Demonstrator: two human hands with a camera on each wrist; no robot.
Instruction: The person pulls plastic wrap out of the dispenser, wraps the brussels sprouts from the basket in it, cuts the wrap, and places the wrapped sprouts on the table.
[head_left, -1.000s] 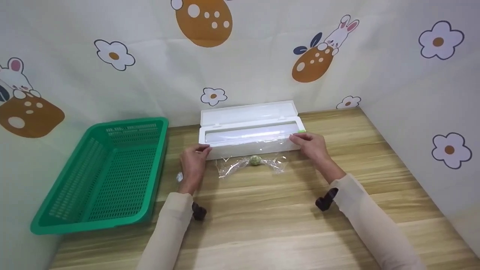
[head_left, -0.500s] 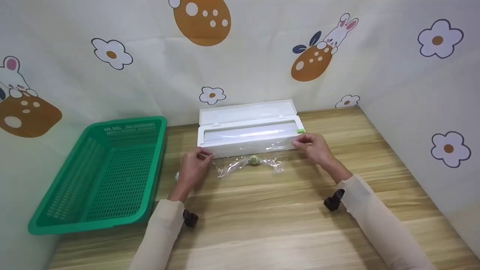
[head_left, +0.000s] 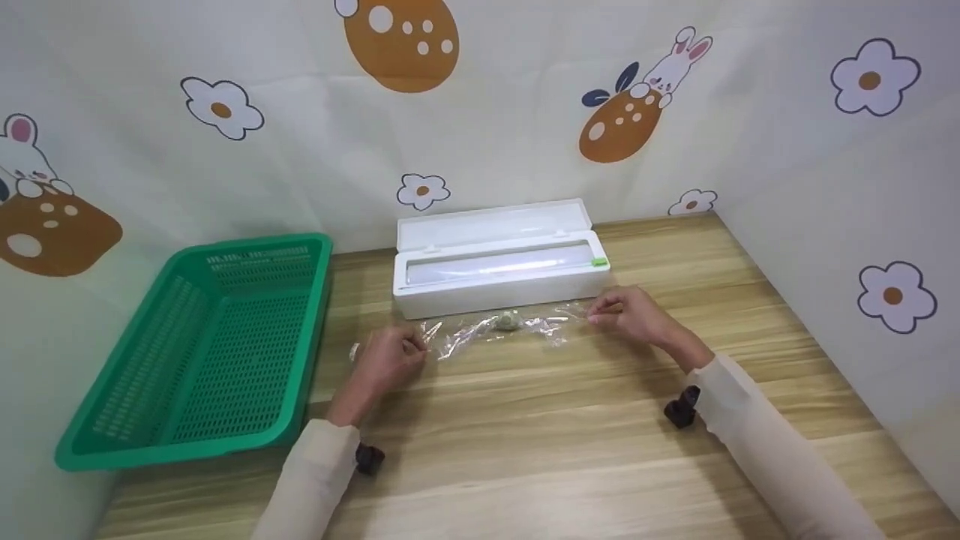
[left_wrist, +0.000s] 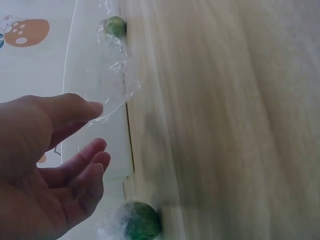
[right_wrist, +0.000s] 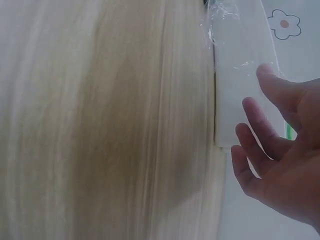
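Observation:
A sheet of clear cling film [head_left: 465,339] stretches between both hands in front of a white cling film box [head_left: 502,291]. My left hand [head_left: 386,360] pinches the film's left end, thumb over index finger in the left wrist view. My right hand [head_left: 634,319] holds its right end between thumb and a mostly hidden index finger; the other fingers are spread in the right wrist view. At the film's middle sits a small round green vegetable or fruit [head_left: 508,321]. Another round green item [left_wrist: 142,221], wrapped in film, lies beside the left hand, mostly hidden in the head view.
The box's lid [head_left: 495,225] stands raised against the patterned wall cloth. A green slider [head_left: 598,262] sits at the box's right end. On the left is a green plastic basket [head_left: 292,405]. Wood-grain tabletop [head_left: 517,450] extends toward the person.
Both hands have come down and toward the person from the box's front top edge, bringing the film with them. The green slider now shows fully. Box and basket stay put.

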